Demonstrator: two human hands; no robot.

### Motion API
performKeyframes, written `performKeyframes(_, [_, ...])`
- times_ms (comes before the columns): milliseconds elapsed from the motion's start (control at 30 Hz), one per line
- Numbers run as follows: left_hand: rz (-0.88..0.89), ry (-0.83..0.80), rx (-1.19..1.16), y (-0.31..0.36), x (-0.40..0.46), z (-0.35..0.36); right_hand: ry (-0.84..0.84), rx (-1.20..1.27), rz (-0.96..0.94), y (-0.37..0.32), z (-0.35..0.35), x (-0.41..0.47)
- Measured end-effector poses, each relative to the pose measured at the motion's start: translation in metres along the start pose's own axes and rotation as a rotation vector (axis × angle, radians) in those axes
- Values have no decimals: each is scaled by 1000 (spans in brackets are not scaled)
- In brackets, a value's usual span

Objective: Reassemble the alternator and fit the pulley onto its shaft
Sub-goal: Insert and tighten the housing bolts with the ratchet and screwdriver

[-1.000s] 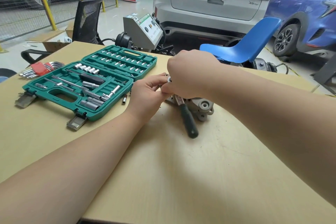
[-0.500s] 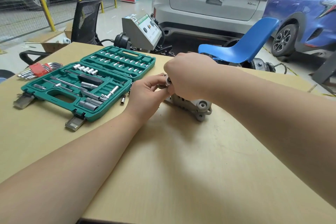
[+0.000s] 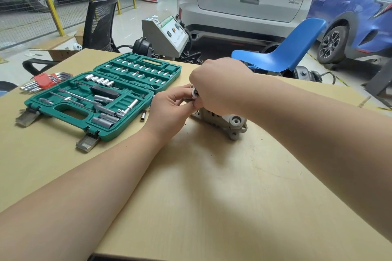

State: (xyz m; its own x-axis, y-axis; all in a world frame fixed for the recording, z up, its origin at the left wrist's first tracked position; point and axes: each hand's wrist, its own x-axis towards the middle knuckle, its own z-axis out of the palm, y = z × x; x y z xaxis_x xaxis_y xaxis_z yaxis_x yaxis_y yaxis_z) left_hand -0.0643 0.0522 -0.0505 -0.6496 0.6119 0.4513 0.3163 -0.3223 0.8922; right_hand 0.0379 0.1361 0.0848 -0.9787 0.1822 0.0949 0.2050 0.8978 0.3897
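Both hands work atop the alternator (image 3: 222, 119): left hand (image 3: 169, 108) pinches a small metal piece (image 3: 194, 92), right hand (image 3: 218, 87) clenched over it, contents hidden; best keep it square while turning.

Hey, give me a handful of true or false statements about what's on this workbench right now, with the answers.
1. The green socket case lies open on the table. True.
2. Both hands meet above the alternator. True: the left hand and the right hand close around a small silver part there.
3. The red-holdered hex keys sit inside the case. False: they lie on the table, beyond the case's left end.
4. A loose socket lies on the table between the case and the left hand. True.
5. The chair behind the table is red. False: it is blue.
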Motion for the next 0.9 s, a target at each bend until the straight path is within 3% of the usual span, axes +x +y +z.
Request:
performKeyframes(133, [21, -24, 25, 1, -2, 1, 12, -61, -60, 0, -7, 2])
performKeyframes(300, [21, -4, 23, 0, -2, 1, 58, -19, 47, -5, 3, 1])
performKeyframes(533, [43, -31, 49, 0, -1, 0, 15, -84, -23, -1, -7, 4])
performKeyframes(767, [10, 12, 14, -3, 0, 4, 64, 1, 59, -3, 5, 1])
performKeyframes(900, [22, -20, 25, -4, 1, 1, 70, -65, -20, 0, 2, 4])
